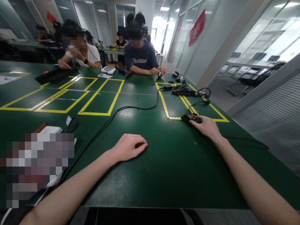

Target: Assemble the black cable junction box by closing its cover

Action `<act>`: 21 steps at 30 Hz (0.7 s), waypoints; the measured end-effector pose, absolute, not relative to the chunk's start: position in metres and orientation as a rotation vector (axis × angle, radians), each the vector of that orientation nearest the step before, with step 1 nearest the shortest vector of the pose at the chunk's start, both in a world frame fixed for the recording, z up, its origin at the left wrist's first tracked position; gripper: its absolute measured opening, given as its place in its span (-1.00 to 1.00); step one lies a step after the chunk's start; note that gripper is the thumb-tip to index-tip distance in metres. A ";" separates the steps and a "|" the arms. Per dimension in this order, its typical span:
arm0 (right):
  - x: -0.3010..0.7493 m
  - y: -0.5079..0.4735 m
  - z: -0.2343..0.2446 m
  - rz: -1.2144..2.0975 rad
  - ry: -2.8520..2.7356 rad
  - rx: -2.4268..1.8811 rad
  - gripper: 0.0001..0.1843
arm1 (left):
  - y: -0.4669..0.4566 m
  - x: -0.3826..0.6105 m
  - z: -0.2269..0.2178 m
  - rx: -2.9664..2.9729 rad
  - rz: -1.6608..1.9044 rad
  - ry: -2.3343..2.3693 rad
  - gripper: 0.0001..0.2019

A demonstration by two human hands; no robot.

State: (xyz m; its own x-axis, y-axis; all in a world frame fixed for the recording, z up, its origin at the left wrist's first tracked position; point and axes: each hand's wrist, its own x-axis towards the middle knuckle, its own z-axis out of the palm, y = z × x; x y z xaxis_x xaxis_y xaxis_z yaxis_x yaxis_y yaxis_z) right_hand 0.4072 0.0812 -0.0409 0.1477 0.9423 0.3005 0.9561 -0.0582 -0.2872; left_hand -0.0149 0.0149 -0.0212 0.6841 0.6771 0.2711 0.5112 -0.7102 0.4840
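Note:
My left hand (130,146) rests on the green table (150,181), its fingers curled together and the thumb meeting them around a small gap; I see nothing in it. Farther right, my right hand (207,125) grips a black device with coloured wires (187,119). This device lies at the front edge of a yellow-taped rectangle, and the fingers hide part of it. From it a thin black cable (189,107) runs up to a black plug (207,102). Beyond lies a bundle of black parts and cables (185,90).
A long black cable (122,108) crosses the table to the left. Beside my left forearm lies a blurred-out item (39,159). Across the table, a person in a dark shirt (140,57) handles a small part; another person (91,54) sits near a black tray (56,76). A power drill (127,73) lies between them.

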 end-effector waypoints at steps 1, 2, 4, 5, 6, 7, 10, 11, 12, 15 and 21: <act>0.396 0.079 -0.039 -0.018 -1.833 -2.012 -0.50 | 0.015 -0.015 -0.021 2.529 0.620 0.931 -0.81; 0.385 0.076 -0.037 0.023 -1.882 -1.956 -0.51 | 0.015 -0.015 -0.021 2.529 0.629 0.933 -0.81; 0.363 0.068 -0.032 0.129 -2.022 -1.765 -0.57 | 0.014 -0.015 -0.021 2.529 0.672 0.934 -0.82; 0.352 0.063 -0.029 0.187 -2.098 -1.656 -0.59 | 0.014 -0.015 -0.020 2.532 0.702 0.931 -0.81; 0.340 0.057 -0.026 0.254 -2.175 -1.551 -0.62 | 0.013 -0.015 -0.019 2.537 0.732 0.924 -0.79; 0.329 0.049 -0.023 0.323 -2.257 -1.445 -0.64 | 0.013 -0.015 -0.018 2.544 0.759 0.914 -0.76; 0.292 0.023 -0.015 0.566 -2.447 -1.086 -0.68 | 0.010 -0.015 -0.015 2.565 0.824 0.858 -0.67; 0.281 0.014 -0.013 0.634 -2.488 -0.979 -0.70 | 0.009 -0.014 -0.014 2.571 0.835 0.825 -0.62; 0.272 0.007 -0.013 0.675 -2.518 -0.889 -0.69 | 0.008 -0.014 -0.014 2.578 0.836 0.783 -0.56; 0.255 -0.008 -0.014 0.695 -2.562 -0.797 -0.67 | 0.003 -0.012 -0.012 2.594 0.778 0.679 -0.48; 0.256 -0.009 -0.018 0.587 -2.534 -0.820 -0.66 | -0.002 -0.008 -0.010 2.612 0.601 0.758 -0.57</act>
